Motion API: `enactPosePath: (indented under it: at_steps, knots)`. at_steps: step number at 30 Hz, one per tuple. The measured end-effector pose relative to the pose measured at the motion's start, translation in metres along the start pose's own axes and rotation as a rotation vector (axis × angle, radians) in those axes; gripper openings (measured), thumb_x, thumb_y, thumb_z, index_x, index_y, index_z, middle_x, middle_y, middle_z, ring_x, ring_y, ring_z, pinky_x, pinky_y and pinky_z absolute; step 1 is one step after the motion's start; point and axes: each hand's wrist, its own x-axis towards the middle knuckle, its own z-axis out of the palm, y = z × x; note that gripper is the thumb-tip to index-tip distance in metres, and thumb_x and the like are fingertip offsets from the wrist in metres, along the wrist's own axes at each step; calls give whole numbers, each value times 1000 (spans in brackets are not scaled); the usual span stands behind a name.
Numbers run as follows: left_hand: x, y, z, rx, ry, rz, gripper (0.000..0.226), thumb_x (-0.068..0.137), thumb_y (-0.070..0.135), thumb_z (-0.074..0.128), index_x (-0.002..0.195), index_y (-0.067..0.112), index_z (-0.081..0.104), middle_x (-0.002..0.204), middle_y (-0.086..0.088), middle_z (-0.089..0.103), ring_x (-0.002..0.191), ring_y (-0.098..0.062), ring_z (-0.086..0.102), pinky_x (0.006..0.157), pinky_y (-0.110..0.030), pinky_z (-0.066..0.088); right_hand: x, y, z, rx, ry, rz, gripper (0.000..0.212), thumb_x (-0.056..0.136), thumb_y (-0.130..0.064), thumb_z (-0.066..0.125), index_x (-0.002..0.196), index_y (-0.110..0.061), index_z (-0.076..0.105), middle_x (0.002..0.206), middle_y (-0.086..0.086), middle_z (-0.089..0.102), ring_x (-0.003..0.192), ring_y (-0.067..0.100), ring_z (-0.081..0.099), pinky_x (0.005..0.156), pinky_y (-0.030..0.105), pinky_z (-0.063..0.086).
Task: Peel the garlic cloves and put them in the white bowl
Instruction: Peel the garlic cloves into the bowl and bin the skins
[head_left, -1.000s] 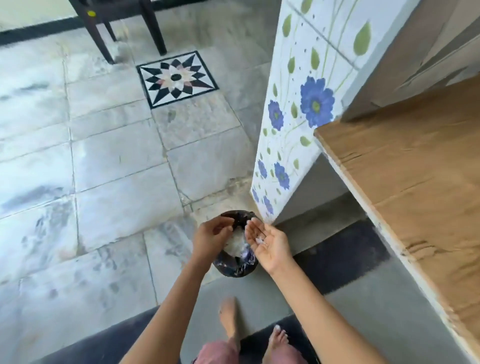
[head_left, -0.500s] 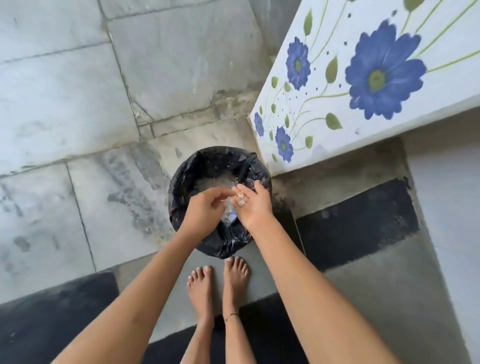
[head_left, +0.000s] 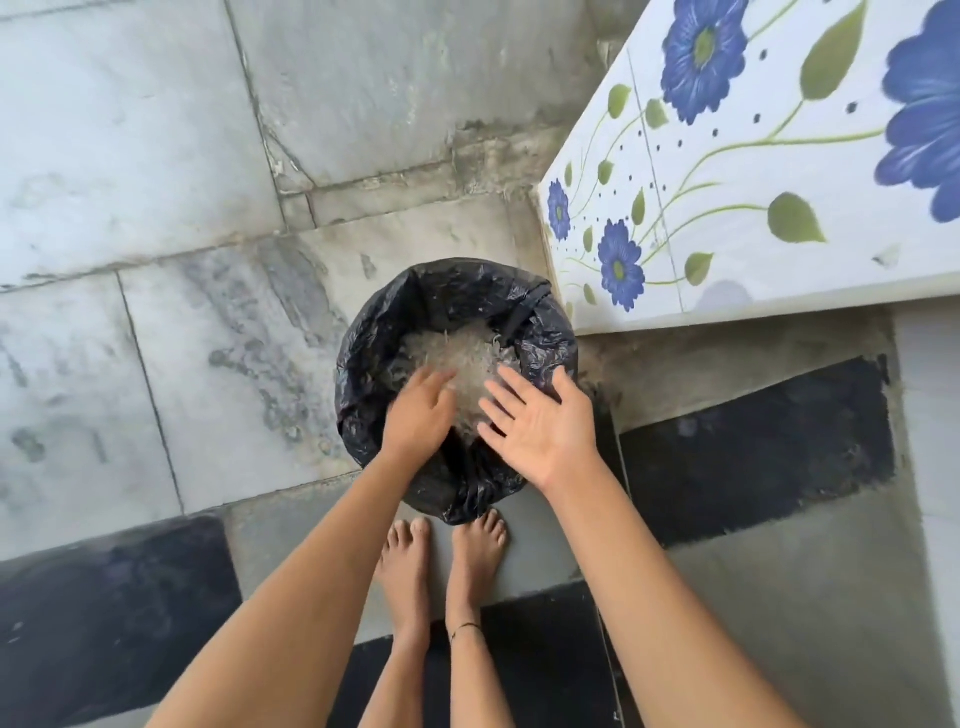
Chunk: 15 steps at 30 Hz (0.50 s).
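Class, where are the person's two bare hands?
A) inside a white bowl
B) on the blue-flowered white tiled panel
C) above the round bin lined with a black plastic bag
C: the left hand and right hand, both open, are over the round black-bagged bin holding pale papery scraps.

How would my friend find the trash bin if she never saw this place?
Find the white wall with blue flowers on the right and follow it down to its lowest corner on the grey floor. The bin stands beside that corner, just ahead of the person's bare toes. It is the only round thing there, lined with a crinkly black bag holding pale scraps.
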Motion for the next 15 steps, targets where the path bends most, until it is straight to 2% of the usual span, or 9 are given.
enactPosePath:
  at_steps: [2,3,4,5,6,8,10,12,15]
  knots:
    - [-12,24,-5,-175,70,152,39,99,26,37,134,17,51,145,-3,43,136,-15,34,106,-23,25,4,1,0,-40,41,-7,65,97,-55,21,141,-11,42,137,10,49,117,25,48,92,37,37]
    - [-23,34,-5,-236,39,262,37,99,24,38,134,17,51,144,0,44,135,-11,35,108,-20,24,7,2,1,-47,61,-6,65,97,-55,23,139,-10,44,126,10,54,110,24,52,87,35,41]
    - [-34,41,-1,-259,-27,378,39,99,28,38,134,18,51,143,2,44,136,-8,34,110,-19,22,10,4,5,-31,56,-8,65,97,-55,26,137,-7,45,120,11,56,112,26,53,90,36,42]
    - [-40,36,7,-230,-85,462,43,98,34,35,136,19,49,145,1,43,137,-8,31,114,-20,20,12,6,8,-7,42,-11,65,98,-54,28,137,-4,45,123,13,56,119,28,51,99,38,40]
    - [-38,26,13,-171,-119,464,49,96,41,32,138,22,46,147,-1,41,139,-10,29,116,-25,18,13,6,11,16,29,-19,66,98,-53,29,139,-3,41,132,16,51,128,29,45,108,40,33]
    - [-21,9,14,-62,-75,224,52,95,45,29,140,25,45,150,-5,36,141,-17,27,115,-32,20,10,8,14,10,-4,-43,64,99,-52,25,144,-8,36,147,14,38,138,29,32,115,40,22]
    - [-10,5,6,0,21,50,41,99,29,37,137,18,49,148,-7,39,137,-22,34,107,-30,28,3,8,12,-55,-3,-82,59,100,-50,21,142,-12,39,149,10,36,140,27,29,114,41,19]
    - [-9,14,-2,-85,103,43,36,97,18,44,131,14,53,140,-6,49,129,-21,44,102,-29,34,-2,10,9,-194,48,-130,53,101,-45,25,141,-12,41,146,8,41,137,26,34,111,38,23]
    - [-37,32,-22,-202,152,20,33,94,18,50,126,18,58,130,-3,57,121,-17,51,99,-29,40,-21,16,8,-560,237,-319,30,100,-29,41,124,-14,52,135,6,52,120,19,50,95,27,34]
